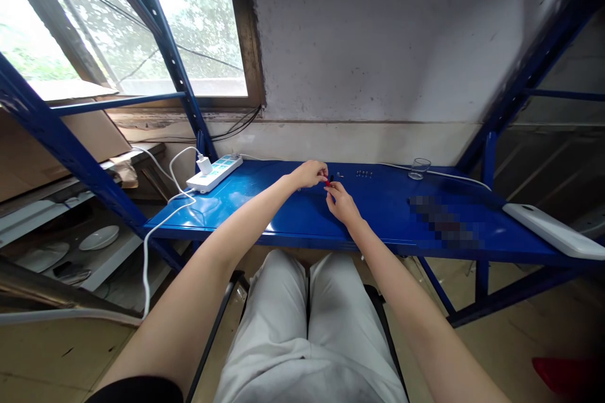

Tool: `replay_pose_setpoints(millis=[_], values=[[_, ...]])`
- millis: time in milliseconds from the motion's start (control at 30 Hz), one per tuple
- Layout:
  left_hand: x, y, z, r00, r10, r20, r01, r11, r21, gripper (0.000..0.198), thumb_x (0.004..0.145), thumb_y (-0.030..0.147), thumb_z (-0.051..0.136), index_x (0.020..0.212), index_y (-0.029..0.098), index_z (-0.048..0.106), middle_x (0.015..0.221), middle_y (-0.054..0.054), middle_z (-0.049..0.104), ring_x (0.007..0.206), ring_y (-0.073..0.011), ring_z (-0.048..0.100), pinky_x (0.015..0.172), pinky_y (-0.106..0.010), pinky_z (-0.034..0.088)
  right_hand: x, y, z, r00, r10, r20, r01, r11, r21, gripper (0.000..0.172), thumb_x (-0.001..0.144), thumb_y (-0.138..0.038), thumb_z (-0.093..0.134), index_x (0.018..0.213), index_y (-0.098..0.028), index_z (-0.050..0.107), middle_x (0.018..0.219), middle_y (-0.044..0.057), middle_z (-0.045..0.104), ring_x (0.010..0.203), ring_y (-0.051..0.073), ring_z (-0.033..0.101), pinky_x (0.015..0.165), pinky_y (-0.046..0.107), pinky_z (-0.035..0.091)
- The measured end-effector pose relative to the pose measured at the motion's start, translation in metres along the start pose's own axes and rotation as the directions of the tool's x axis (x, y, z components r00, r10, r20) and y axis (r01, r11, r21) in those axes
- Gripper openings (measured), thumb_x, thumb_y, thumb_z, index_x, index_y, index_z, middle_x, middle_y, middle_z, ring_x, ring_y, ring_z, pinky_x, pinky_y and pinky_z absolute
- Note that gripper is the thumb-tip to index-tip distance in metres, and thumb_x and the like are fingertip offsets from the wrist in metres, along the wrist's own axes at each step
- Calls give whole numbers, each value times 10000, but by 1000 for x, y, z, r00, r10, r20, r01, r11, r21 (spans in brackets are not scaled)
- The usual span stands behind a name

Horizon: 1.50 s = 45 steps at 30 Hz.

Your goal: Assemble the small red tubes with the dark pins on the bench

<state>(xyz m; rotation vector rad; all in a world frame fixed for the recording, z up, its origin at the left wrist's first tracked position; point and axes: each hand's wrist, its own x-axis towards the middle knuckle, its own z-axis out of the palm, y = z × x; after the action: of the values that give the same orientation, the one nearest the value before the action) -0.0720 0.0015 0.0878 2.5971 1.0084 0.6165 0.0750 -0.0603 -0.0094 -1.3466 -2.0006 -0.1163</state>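
Note:
Over the middle of the blue table my left hand (pixel 309 174) is closed, its thumb and fingertips pinched together at a small red piece (pixel 328 183). My right hand (pixel 343 203) meets it from the near side, also closed, with its fingertips on the same red piece. The piece is too small and too covered by fingers to tell its kind. Just beyond the fingertips shows a small dark bit (pixel 331 177); whether it joins the red piece I cannot tell. Several tiny metallic parts (pixel 363 174) lie in rows to the right of my hands, with another small bit (pixel 339 175) nearer.
A white power strip (pixel 215 173) with a plugged-in cable stands on the left of the blue table (pixel 283 214). At the back right is a clear glass cup (pixel 418 168). A white flat object (pixel 553 230) lies at the right end. Blue metal posts (pixel 163 31) rise at both sides.

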Motion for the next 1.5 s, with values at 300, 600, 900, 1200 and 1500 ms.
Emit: replay_pose_setpoints(millis=[300, 600, 900, 1200, 1500], values=[[15, 1, -15, 989, -76, 129, 29, 942, 335, 129, 713, 204, 609, 822, 170, 670, 792, -45, 685, 719, -160, 596, 666, -254, 396, 0, 6, 7, 995, 0, -98, 12, 993, 118, 305, 860, -225, 348, 991, -166, 617, 1245, 136, 477, 1014, 228, 580, 702, 313, 539], [9, -26, 4, 966, -234, 111, 148, 851, 504, 225, 649, 29, 540, 789, 160, 658, 887, -64, 685, 924, -221, 582, 898, -400, 287, 1, 4, 3, 1000, -1, -19, 3, 995, 98, 295, 856, -208, 337, 953, -147, 608, 1260, 162, 460, 1078, 252, 545, 757, 357, 535], [9, -36, 6, 964, -254, 85, 176, 842, 510, 244, 638, 10, 532, 795, 155, 652, 900, -71, 675, 950, -234, 574, 924, -423, 268, 2, 6, 5, 1000, -14, -26, 16, 996, 87, 289, 854, -193, 335, 939, -147, 607, 1247, 155, 467, 1080, 241, 541, 758, 347, 533], [9, -35, 5, 958, -273, 89, 187, 827, 530, 254, 653, 46, 554, 843, 176, 662, 958, -73, 669, 978, -232, 563, 932, -415, 266, 1, 7, 6, 1000, -13, -22, 15, 997, 79, 297, 859, -202, 328, 937, -154, 611, 1237, 153, 470, 1058, 244, 548, 736, 351, 533], [9, -32, 4, 948, -299, 105, 193, 808, 557, 288, 620, 37, 561, 857, 177, 648, 958, -65, 667, 963, -221, 565, 925, -417, 286, 2, 7, 6, 1000, 0, -16, 2, 997, 74, 283, 852, -183, 345, 939, -146, 611, 1235, 154, 471, 1067, 239, 541, 814, 351, 508]])
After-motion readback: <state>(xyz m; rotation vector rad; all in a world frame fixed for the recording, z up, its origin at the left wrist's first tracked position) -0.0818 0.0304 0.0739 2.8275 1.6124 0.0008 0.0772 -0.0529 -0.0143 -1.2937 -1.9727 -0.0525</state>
